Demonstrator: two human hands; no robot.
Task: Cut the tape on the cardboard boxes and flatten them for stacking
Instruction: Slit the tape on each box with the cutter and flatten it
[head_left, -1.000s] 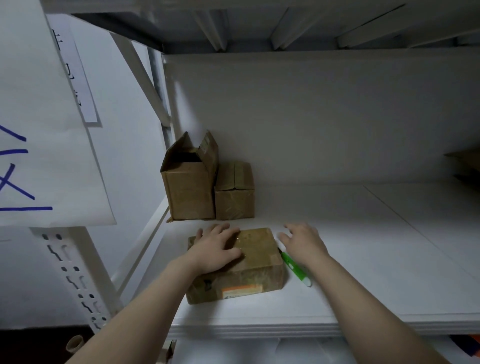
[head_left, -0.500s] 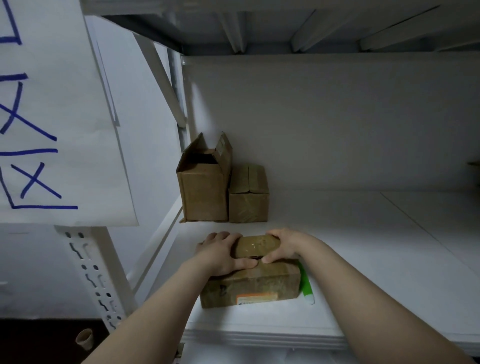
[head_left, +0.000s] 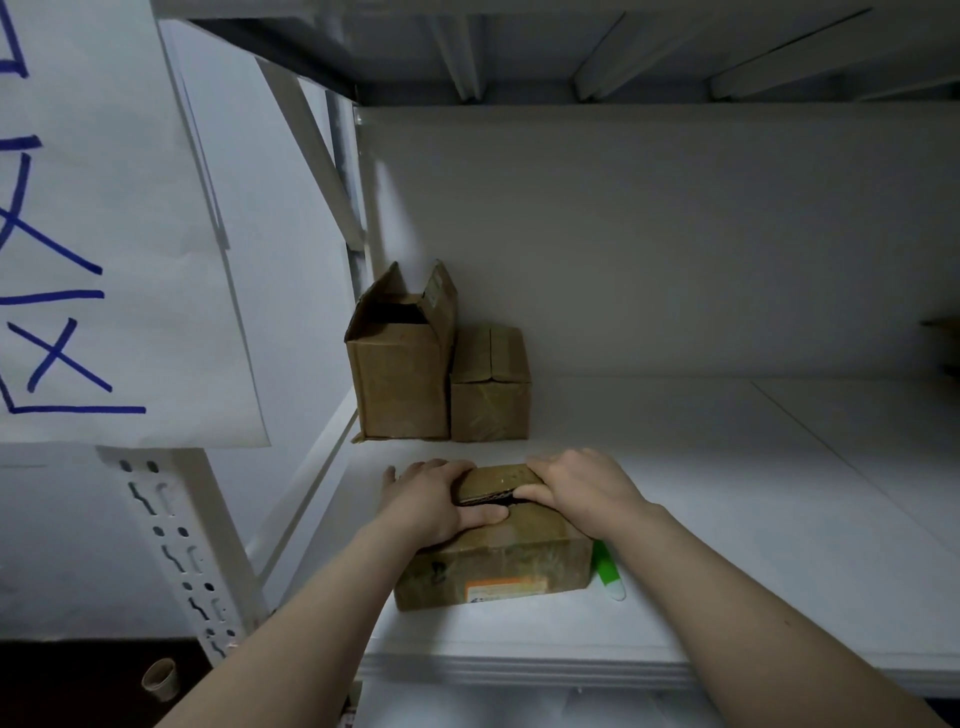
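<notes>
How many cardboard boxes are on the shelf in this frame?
3. Front box, gripped by left hand and right hand; open-topped box at back left; smaller closed box right beside it. A brown edge at far right may be another.

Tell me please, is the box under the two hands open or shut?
The box is partly open: the left hand and right hand hold its far top flap, and a dark gap shows beneath it.

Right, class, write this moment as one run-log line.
phase: opening front box | left hand: grips box top | right hand: grips raised flap | green cutter: on shelf beside box
</notes>
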